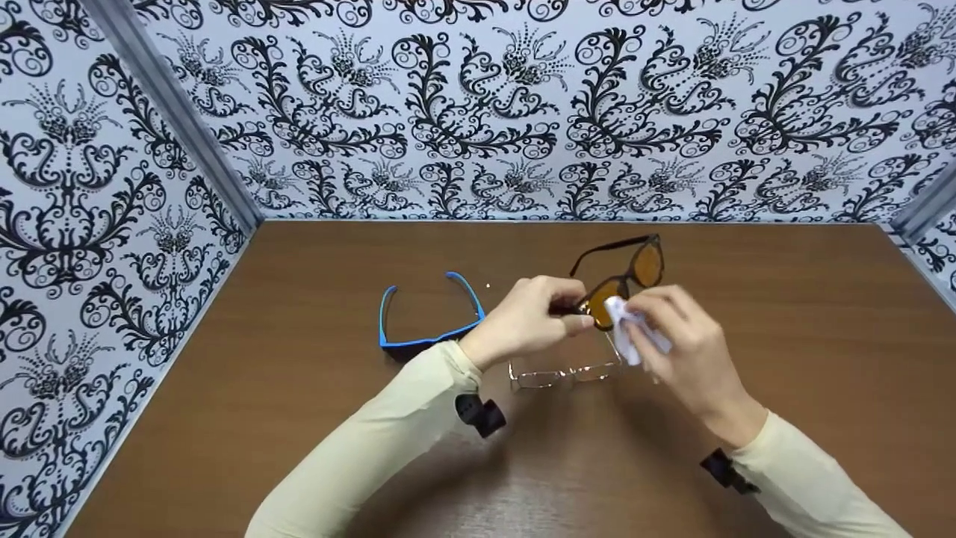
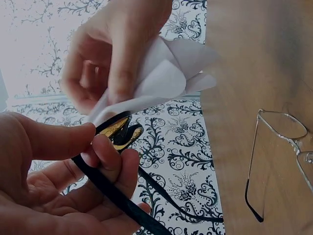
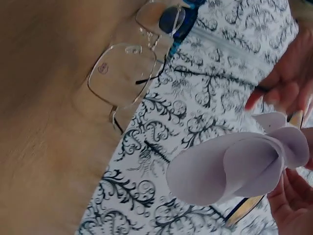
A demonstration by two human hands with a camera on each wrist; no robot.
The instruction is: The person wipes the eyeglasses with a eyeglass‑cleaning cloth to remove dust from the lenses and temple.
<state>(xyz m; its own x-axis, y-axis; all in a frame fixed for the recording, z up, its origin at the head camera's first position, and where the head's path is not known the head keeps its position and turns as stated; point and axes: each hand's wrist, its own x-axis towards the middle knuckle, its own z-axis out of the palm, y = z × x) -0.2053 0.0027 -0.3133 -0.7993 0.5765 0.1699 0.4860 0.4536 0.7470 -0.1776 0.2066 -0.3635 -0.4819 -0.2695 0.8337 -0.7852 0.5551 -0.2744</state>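
Observation:
My left hand (image 1: 534, 317) pinches a pair of dark-framed glasses with amber lenses (image 1: 647, 263) near one hinge, holding them above the table. In the left wrist view the thumb and fingers close round the dark frame (image 2: 110, 188). My right hand (image 1: 683, 344) grips a folded white cloth (image 1: 631, 336) against the nearer amber lens. From the right wrist camera the cloth (image 3: 220, 169) hangs in loose folds and hides much of the lens. Below the hands lie clear glasses with a thin metal frame (image 1: 571, 373); their far side is partly covered by the cloth and right hand.
Blue-framed sunglasses (image 1: 429, 340) lie on the brown table (image 1: 321, 254) to the left, partly behind my left forearm. Patterned black-and-white panels (image 1: 493, 112) stand along the table's back and left edges. A tiny pale speck (image 1: 488, 285) is on the tabletop.

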